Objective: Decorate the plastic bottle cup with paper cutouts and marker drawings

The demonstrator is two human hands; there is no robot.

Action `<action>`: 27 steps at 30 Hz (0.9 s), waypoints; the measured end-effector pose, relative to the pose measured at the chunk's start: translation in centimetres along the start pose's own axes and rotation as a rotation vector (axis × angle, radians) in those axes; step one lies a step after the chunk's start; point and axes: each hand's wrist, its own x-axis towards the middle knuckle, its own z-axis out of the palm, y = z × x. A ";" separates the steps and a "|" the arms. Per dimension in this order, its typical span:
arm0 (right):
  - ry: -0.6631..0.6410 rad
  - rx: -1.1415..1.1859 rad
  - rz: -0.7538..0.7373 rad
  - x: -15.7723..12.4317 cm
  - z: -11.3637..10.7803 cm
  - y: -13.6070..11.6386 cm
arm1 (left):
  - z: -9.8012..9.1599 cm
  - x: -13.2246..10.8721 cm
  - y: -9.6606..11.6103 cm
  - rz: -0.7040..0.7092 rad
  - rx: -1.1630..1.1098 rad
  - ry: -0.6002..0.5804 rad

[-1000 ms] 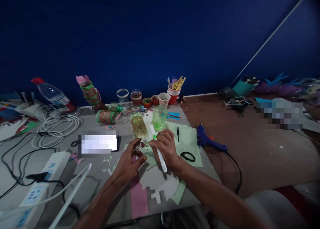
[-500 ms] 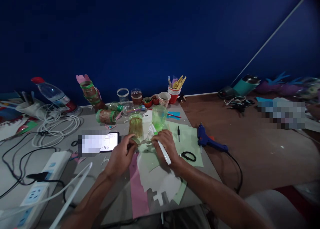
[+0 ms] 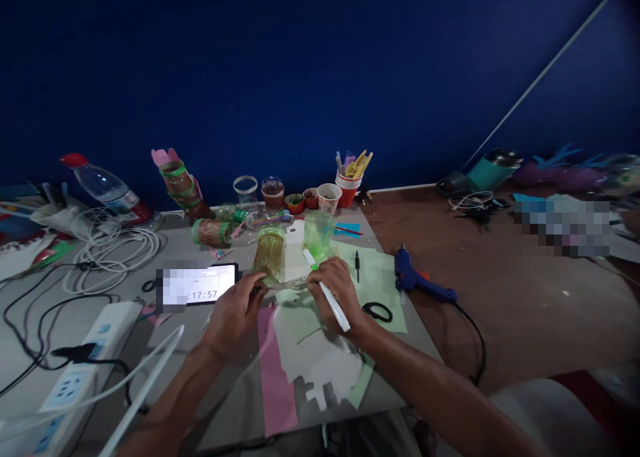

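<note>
My right hand is closed around a white marker with a bright green end. My left hand is pinched shut at one end of a thin, pale, see-through strip, which stretches across to my right fingertips. Touching or just beyond my left fingertips is a brown-streaked green cup, tilted a little. A clear green plastic cup stands behind my right hand. Cut white paper, a pink paper strip and pale green sheets lie under and around my hands.
A blue glue gun lies at right, its cord trailing. Black-handled scissors rest on the green paper. At left are a lit phone, a power strip and coiled cables. Small cups, including a patterned cup, line the back.
My left hand has shifted slightly left, and the brown-streaked cup leans further. The crumpled white piece near the marker's green end no longer shows. The strip looks straighter between my hands.
</note>
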 end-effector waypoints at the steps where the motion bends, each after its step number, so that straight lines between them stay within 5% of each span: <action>1: 0.026 0.007 0.027 0.1 -0.3 0.1 | 0.1 -0.1 -0.4 0.004 0.020 0.021; 9: 0.235 0.095 0.216 0.7 -2.1 0.7 | 1.1 -0.8 -1.4 0.238 -0.010 0.122; 13: 0.222 0.084 0.193 0.5 -1.9 1.0 | 0.4 -1.4 -1.2 0.195 -0.038 0.136; 21: 0.228 0.008 0.061 0.6 -1.9 0.9 | -0.4 -4.7 -2.8 0.221 0.014 -0.045; 27: 0.214 0.031 -0.058 0.5 -1.3 0.9 | -2.4 -5.4 -1.1 0.202 0.095 0.169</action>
